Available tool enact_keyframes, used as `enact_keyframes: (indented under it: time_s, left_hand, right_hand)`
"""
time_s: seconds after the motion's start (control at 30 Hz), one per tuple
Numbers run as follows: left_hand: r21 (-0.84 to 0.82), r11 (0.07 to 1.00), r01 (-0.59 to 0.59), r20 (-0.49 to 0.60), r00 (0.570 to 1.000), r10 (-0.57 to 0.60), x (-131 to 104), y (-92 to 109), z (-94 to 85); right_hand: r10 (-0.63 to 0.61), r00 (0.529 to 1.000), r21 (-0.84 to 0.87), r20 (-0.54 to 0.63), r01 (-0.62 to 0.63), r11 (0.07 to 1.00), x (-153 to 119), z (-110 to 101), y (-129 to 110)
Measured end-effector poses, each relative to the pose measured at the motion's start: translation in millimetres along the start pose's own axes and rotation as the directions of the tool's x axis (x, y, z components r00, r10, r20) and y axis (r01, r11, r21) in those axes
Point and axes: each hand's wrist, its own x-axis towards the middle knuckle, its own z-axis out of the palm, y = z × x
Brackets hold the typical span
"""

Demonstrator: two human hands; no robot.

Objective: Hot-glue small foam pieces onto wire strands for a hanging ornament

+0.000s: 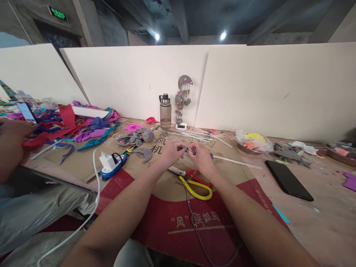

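My left hand (171,152) and my right hand (200,156) nearly meet above the cardboard sheet (164,189). Both have their fingers pinched together around a tiny greyish-green piece (186,149), too small to name and partly covered by the fingertips. Just below the hands lie scissors with yellow handles (199,195) and a red-handled tool (198,177). A grey cord (191,215) trails from beside the scissors toward the front edge. Left of my left hand rest a grey crescent (146,155) and a ball of grey yarn (148,135).
A water bottle (165,115) and a grey moon hanging ornament (184,82) stand at the back. Left are a power strip (113,168), fabric scraps (91,128) and another person's arm (12,141). Right are a phone (289,181) and a filled bowl (251,149).
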Motion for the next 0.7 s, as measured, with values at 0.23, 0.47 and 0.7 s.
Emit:
enact_keyframes:
  time_s: [0.23,0.47,0.7]
  left_hand:
    - [-0.052,0.999,-0.01,0.028,1.0,0.011,0.8,-2.6,-4.3]
    - [0.208,0.959,-0.193,-0.041,0.978,0.205,0.2,0.4,-9.3]
    - [0.096,0.988,-0.123,-0.008,0.992,0.124,-1.3,-3.4,-9.0]
  right_hand:
    - [-0.028,1.0,-0.023,-0.002,0.028,0.999,-0.3,-1.8,0.2]
    - [-0.147,0.989,-0.197,0.021,0.148,0.969,-4.1,-3.6,-4.3]
    - [-0.168,0.984,-0.281,0.059,0.178,0.943,-4.2,-8.2,-8.8]
